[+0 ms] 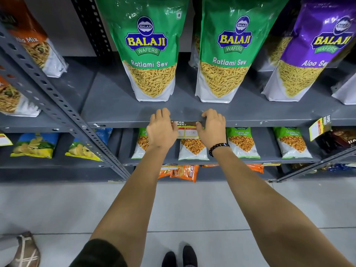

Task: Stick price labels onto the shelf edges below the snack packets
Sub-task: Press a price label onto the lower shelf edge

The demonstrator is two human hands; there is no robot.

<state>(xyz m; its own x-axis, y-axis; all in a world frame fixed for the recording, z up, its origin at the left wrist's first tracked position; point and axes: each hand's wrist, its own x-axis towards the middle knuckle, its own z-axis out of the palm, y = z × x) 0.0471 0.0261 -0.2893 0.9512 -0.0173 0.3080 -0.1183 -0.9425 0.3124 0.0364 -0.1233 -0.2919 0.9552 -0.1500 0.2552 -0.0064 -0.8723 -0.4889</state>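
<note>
Black shoes point(179, 256) stand on the floor below both outstretched arms. Left hand point(161, 130) and right hand point(212, 129) press a yellow-and-red price label point(187, 130) flat against the grey shelf edge point(269, 122), fingers curled over its ends, under the Ratlami Sev packets point(149, 54). Likely thin, light and floppy, it is best held by its ends.

Two Ratlami Sev packets point(149, 54) point(229, 54) stand side by side on the shelf point(115, 105), with an Aloo Sev packet point(308, 54) to their right. On the shelf edge point(269, 123) below the gap between the first two sits a price label point(187, 130), the left hand point(160, 130) at its left end and the right hand point(212, 130) at its right. Another label point(318, 128) hangs from the edge further right. Smaller packets point(241, 141) line the shelf beneath.
</note>
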